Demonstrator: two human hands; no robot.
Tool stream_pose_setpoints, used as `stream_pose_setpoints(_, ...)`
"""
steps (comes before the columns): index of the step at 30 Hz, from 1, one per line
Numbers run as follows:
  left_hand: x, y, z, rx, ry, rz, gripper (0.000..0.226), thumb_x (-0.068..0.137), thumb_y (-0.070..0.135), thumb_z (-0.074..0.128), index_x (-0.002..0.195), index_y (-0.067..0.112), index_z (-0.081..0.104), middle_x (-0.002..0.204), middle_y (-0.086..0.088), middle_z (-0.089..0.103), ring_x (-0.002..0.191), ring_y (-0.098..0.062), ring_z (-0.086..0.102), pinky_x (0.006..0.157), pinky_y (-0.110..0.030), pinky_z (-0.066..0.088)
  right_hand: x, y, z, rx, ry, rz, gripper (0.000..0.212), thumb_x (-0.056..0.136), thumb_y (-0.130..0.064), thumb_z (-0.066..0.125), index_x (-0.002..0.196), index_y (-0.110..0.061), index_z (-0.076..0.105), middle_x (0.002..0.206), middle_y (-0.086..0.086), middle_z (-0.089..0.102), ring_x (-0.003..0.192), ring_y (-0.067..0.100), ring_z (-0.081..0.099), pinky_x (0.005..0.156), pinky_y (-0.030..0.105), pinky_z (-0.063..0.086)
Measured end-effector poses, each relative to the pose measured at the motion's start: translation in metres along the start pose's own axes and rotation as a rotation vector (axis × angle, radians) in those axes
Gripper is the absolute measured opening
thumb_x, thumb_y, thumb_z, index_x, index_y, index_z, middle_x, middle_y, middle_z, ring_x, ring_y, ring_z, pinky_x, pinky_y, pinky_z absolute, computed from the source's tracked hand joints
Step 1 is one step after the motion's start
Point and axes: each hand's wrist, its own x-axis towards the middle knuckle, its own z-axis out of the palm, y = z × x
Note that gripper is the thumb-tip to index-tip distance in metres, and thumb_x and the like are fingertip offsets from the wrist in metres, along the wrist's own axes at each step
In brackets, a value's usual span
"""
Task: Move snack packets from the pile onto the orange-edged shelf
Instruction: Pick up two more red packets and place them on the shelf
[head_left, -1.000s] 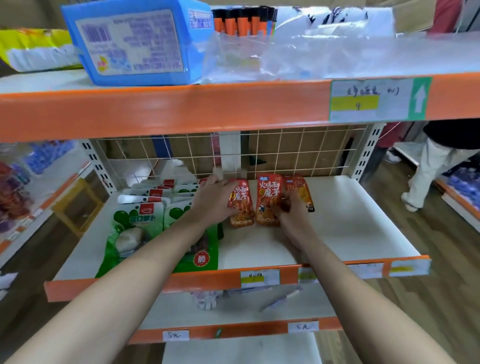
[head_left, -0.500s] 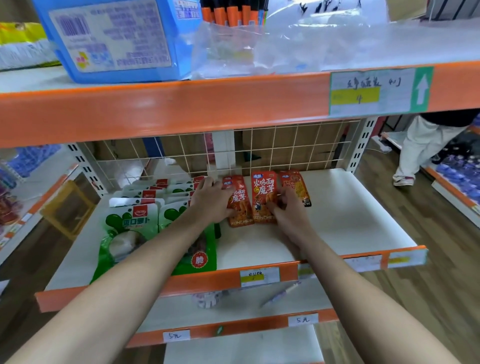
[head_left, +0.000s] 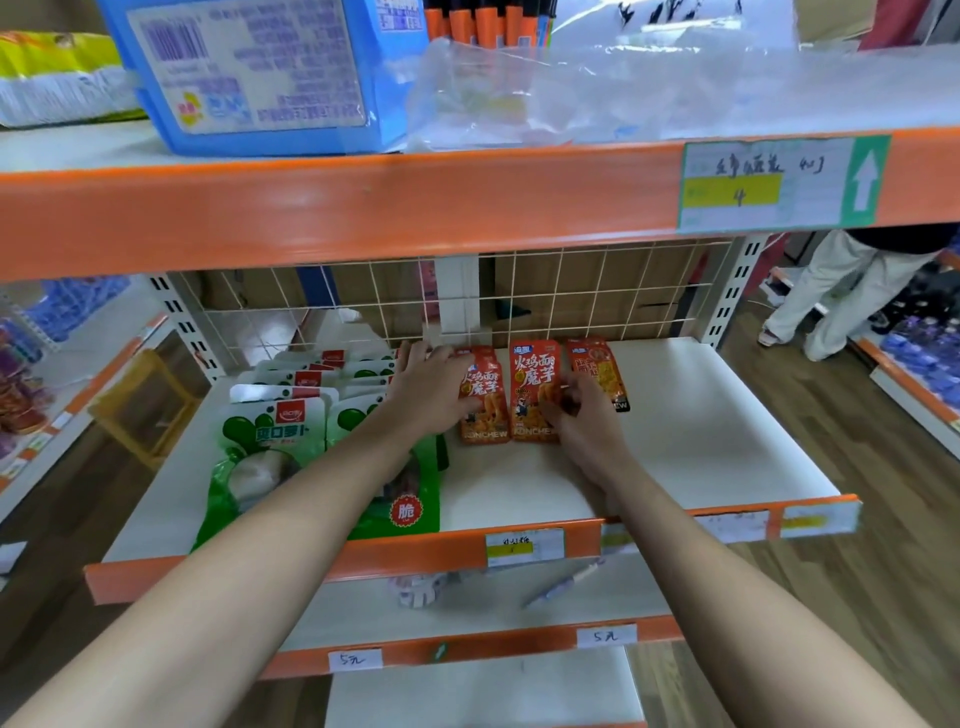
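The white shelf board with an orange front edge carries green-and-white plastic pouches at its left. At far centre lie three flat red foil snack packets, side by side. They look light, limp and slick (apt to skid under a fingertip), so they are best pinched at a sealed end. The left hand lies spread on the leftmost. The right hand bends its fingers over the other two; whether it pinches either, I cannot tell.

head-worn view, forward-down, close to shelf
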Motion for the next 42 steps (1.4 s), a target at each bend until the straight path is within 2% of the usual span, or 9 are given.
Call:
stream_pose_setpoints(5,-0.035,-0.006,0.016,-0.179,0.375,0.095,0.039,0.1,0.037,0.05,0.133,0.018,0.057,0.135,0.0,0.057,0.132,-0.024,0.038,0.113,-0.044,0.031,-0.002,-0.006,-0.002,-0.001,0.008,0.01,0.046,0.095,-0.028,0.066,0.135,-0.012,0.049,0.128,0.005,0.062,0.116,0.019,0.06,0.095,0.036,0.053)
stream_pose_setpoints(15,-0.1,-0.029,0.054,-0.228,0.65,0.211,0.029,0.096,0.025,0.051,0.113,0.011,0.07,0.113,-0.002,0.065,0.111,-0.025,0.055,0.095,-0.039,0.044,-0.009,-0.029,0.021,-0.061,-0.068,-0.038,0.05,0.087,-0.023,0.076,0.13,-0.02,0.05,0.114,-0.001,0.063,0.106,0.015,0.063,0.089,0.042,0.057)
stream_pose_setpoints(17,-0.102,-0.03,0.055,-0.236,0.698,0.22,0.027,0.096,0.023,0.054,0.111,0.009,0.071,0.112,-0.003,0.066,0.109,-0.025,0.056,0.094,-0.037,0.044,-0.01,-0.029,0.029,-0.091,-0.031,-0.061,0.052,0.086,-0.02,0.077,0.13,-0.018,0.049,0.104,-0.004,0.062,0.102,0.016,0.063,0.085,0.033,0.057)
stream_pose_setpoints(20,-0.103,-0.03,0.057,-0.23,0.704,0.219,0.025,0.096,0.023,0.055,0.108,0.009,0.071,0.111,-0.004,0.065,0.107,-0.026,0.057,0.092,-0.04,0.045,-0.014,-0.029,0.037,-0.182,-0.019,-0.123,0.046,0.088,-0.014,0.074,0.127,-0.009,0.051,0.103,0.0,0.064,0.095,0.011,0.06,0.064,0.006,0.044)
stream_pose_setpoints(26,-0.107,-0.025,0.056,-0.181,0.658,0.208,0.029,0.097,0.029,0.05,0.109,0.011,0.069,0.112,-0.002,0.063,0.109,-0.022,0.053,0.093,-0.038,0.045,-0.015,-0.018,0.043,-0.298,-0.056,-0.18,0.039,0.089,-0.023,0.073,0.123,-0.012,0.059,0.11,0.004,0.064,0.095,0.016,0.061,0.072,0.012,0.043)
stream_pose_setpoints(29,-0.107,-0.026,0.057,-0.171,0.655,0.199,0.029,0.097,0.029,0.05,0.11,0.011,0.069,0.112,-0.002,0.063,0.109,-0.023,0.054,0.093,-0.039,0.045,-0.014,-0.015,0.044,-0.318,-0.046,-0.187,0.039,0.089,-0.023,0.073,0.124,-0.012,0.06,0.115,0.007,0.06,0.096,0.016,0.059,0.074,0.007,0.04)
stream_pose_setpoints(33,-0.106,-0.026,0.058,-0.174,0.637,0.187,0.028,0.097,0.03,0.049,0.109,0.012,0.068,0.113,-0.001,0.062,0.11,-0.022,0.053,0.093,-0.04,0.046,-0.017,-0.015,0.046,-0.333,-0.034,-0.205,0.049,0.089,-0.03,0.072,0.132,-0.013,0.055,0.127,0.011,0.051,0.112,0.028,0.055,0.096,0.039,0.05)
stream_pose_setpoints(36,-0.106,-0.025,0.058,-0.175,0.609,0.177,0.028,0.098,0.031,0.048,0.109,0.013,0.067,0.114,0.0,0.061,0.111,-0.023,0.053,0.094,-0.041,0.046,-0.017,-0.015,0.05,-0.436,-0.061,-0.262,0.055,0.09,-0.036,0.07,0.139,-0.017,0.052,0.139,0.007,0.047,0.126,0.027,0.04,0.104,0.039,0.041)
stream_pose_setpoints(42,-0.106,-0.026,0.058,-0.169,0.596,0.168,0.029,0.099,0.032,0.046,0.11,0.014,0.066,0.115,0.0,0.06,0.112,-0.022,0.053,0.095,-0.038,0.043,-0.014,-0.018,0.055,-0.537,-0.106,-0.291,0.055,0.093,-0.033,0.066,0.144,-0.019,0.05,0.148,0.004,0.045,0.13,0.029,0.039,0.107,0.041,0.04)
